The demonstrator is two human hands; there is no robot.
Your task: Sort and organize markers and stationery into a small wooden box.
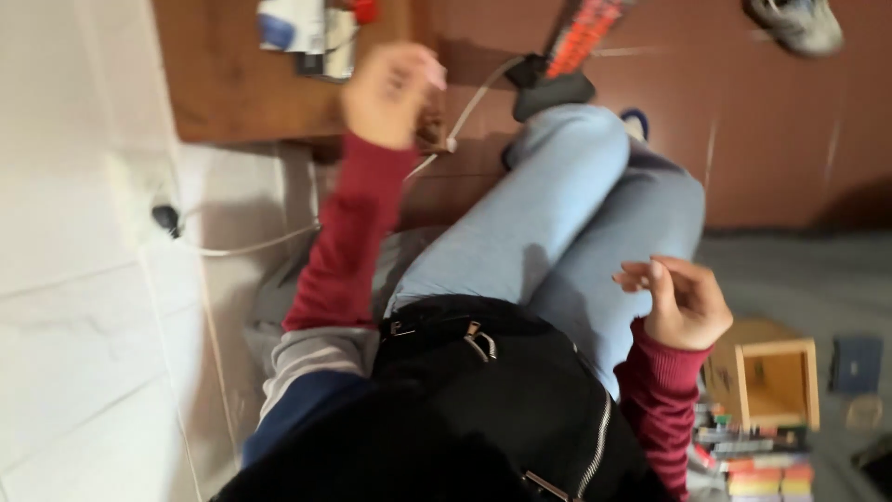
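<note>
My left hand is raised in a red sleeve to the corner of a brown wooden table. It is blurred, fingers curled, right by a white cable that runs past the table edge. My right hand hovers above my knee in light blue jeans, fingers loosely bent and apart, with nothing in it. A black bag with metal buckles and a zip lies on my lap.
A white tiled wall with a plugged-in socket stands on the left. Small items lie on the table. A wooden box and stacked coloured things sit at lower right. A shoe shows at top right.
</note>
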